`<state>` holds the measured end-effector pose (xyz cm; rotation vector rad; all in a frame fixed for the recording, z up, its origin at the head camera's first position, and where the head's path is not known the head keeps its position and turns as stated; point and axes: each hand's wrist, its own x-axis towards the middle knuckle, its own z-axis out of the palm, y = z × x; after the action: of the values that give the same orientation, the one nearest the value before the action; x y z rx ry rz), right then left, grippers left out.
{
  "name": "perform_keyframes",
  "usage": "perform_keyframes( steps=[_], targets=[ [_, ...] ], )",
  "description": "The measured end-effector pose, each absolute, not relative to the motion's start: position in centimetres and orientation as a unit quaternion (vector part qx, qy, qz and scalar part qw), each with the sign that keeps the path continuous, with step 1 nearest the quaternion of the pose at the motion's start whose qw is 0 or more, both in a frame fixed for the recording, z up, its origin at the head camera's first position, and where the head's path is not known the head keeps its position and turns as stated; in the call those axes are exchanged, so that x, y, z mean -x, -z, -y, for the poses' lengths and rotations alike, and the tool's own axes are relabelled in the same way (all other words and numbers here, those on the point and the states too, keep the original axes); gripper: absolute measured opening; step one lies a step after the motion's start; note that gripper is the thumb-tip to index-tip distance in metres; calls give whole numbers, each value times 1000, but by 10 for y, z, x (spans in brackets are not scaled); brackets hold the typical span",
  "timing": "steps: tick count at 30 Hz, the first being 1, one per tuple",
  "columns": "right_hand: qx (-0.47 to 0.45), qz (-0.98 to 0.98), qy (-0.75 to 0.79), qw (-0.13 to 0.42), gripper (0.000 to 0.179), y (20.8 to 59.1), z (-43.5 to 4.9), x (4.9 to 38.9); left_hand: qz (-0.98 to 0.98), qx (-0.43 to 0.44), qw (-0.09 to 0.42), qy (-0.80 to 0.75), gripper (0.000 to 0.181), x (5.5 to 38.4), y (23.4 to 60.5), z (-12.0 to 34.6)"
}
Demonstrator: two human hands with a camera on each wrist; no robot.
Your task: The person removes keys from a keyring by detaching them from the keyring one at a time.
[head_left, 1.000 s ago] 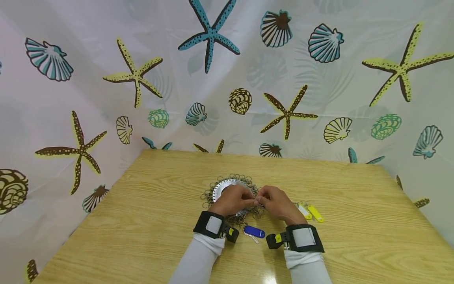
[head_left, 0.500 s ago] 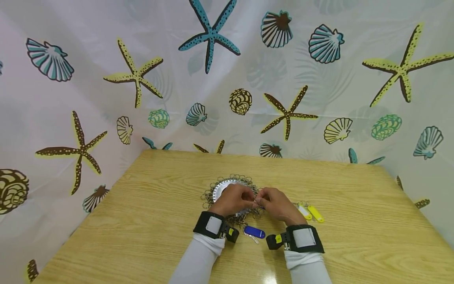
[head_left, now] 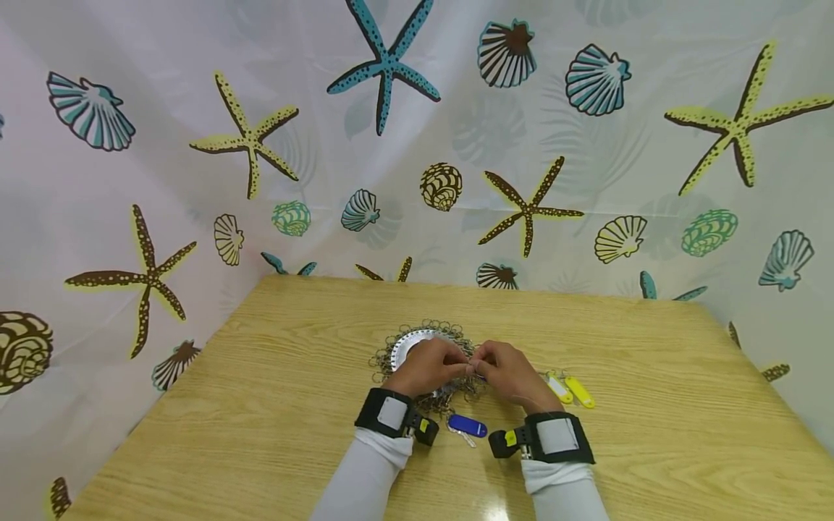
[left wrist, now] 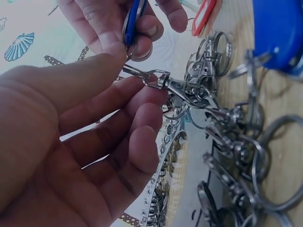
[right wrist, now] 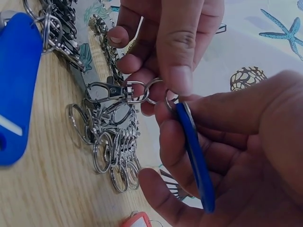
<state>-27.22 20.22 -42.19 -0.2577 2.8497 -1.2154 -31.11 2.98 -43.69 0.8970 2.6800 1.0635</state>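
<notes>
My left hand (head_left: pixel 426 367) and right hand (head_left: pixel 511 373) meet fingertip to fingertip at the right edge of a round silver disc (head_left: pixel 399 354). Many swivel clasps with rings hang around its rim. Between thumb and forefinger, the left hand pinches a split ring (left wrist: pixel 135 71) joined to one swivel clasp (right wrist: pixel 111 92). The right hand pinches a blue key tag (right wrist: pixel 195 158) near its small ring (right wrist: pixel 169 100). A thin metal edge shows alongside the tag. Both rings come together at the fingertips, partly hidden by the left thumb.
Another blue key tag (head_left: pixel 468 425) with a key (head_left: pixel 464 437) lies in front of the disc. Two yellow-edged tags lie right of my right hand, one plain yellow tag (head_left: pixel 579 391) and one white-faced tag (head_left: pixel 559 388). A red tag (right wrist: pixel 137 220) lies nearby on the wooden table (head_left: pixel 293 376).
Both hands stay in place by the disc's right edge. Only the fingertips shift slightly around the rings, and the tags on the table have not moved.
</notes>
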Motion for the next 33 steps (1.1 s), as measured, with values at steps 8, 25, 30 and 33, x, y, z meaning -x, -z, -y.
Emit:
perform_keyframes(
  steps=[8, 25, 30, 33],
  targets=[
    [85, -919, 385, 19, 8, 420, -202, 271, -882, -294, 68, -362, 14, 310, 435, -30],
    [65, -922, 382, 12, 7, 422, -199, 272, -889, -291, 50, -351, 12, 310, 437, -30],
    [51, -927, 372, -15, 8, 423, -203, 271, -883, -302, 53, -354, 15, 309, 436, -31],
    [39, -926, 374, -32, 9, 424, -205, 272, -884, -306, 58, -349, 16, 309, 436, -32]
  ],
)
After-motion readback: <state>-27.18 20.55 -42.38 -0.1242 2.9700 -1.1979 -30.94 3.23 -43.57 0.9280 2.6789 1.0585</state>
